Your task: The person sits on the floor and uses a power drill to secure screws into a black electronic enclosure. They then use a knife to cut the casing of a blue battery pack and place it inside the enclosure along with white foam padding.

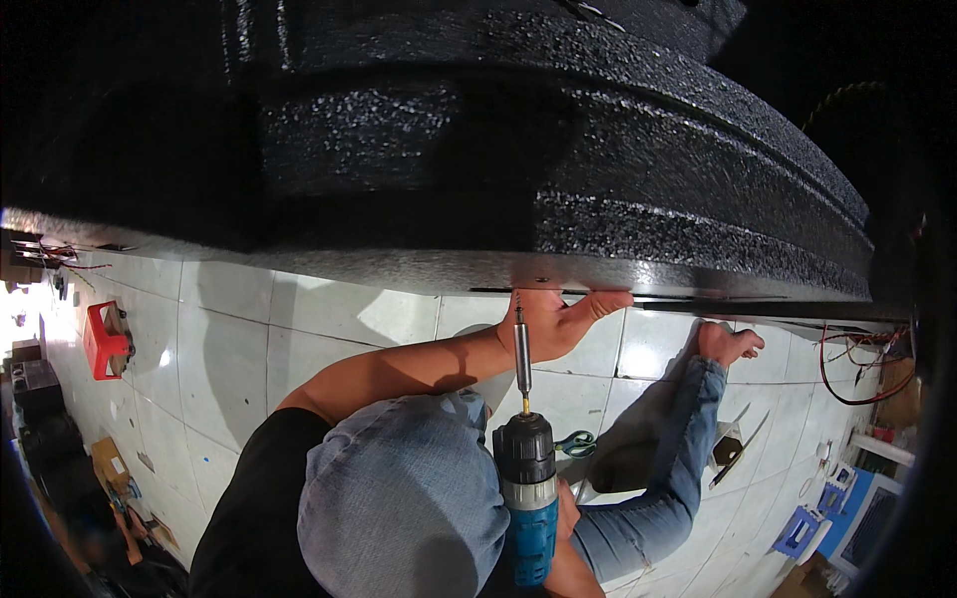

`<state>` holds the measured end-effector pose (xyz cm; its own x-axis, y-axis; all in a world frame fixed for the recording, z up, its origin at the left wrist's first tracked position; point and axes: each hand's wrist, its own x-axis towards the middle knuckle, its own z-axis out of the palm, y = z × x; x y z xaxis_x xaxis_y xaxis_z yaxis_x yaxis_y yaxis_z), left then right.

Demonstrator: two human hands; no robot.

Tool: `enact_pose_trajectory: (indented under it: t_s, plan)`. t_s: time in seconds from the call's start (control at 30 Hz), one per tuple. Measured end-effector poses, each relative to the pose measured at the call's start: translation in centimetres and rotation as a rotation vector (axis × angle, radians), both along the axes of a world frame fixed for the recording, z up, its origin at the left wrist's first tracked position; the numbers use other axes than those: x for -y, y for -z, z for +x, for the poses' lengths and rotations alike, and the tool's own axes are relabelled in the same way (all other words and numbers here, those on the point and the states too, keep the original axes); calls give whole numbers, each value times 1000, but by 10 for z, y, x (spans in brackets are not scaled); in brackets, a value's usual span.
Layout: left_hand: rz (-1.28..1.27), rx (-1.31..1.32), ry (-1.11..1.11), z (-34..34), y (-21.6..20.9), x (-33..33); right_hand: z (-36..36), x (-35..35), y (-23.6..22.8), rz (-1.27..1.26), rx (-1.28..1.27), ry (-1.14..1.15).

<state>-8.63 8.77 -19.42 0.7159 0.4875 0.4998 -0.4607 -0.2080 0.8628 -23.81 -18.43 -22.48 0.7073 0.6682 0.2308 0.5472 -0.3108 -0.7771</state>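
Note:
A large black textured panel [399, 149] with a curved lower edge spans the upper view. My right hand [567, 510], closed round the grip and partly hidden behind the tool, holds a teal and black power drill [526, 498] pointing up at that edge. A long silver bit holder [523, 359] extends from its chuck, with a thin threaded screw [518, 304] at the tip near the edge. Just behind the screw, my left hand [553, 327] touches the panel's edge. Its thumb stretches to the right; the other fingers are hidden by the panel.
Scissors [576, 445] lie on the white tiled floor [389, 317] beside the drill. My denim-covered knee [399, 498] and bare foot [728, 344] are below the panel. A red stool [107, 341] stands left; loose wires [877, 399] hang right, above blue-and-white packages [800, 531].

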Motion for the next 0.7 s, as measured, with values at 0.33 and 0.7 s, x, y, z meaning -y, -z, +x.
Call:
enact_pose_trajectory:
  t_s: [0.33,0.7]
  plan:
    - [-49,25,-2,2,4,2,12,-28,-31,37,103,65]
    - [-3,-16,0,-4,-6,-3,9,-30,-40,-59,-20,10]
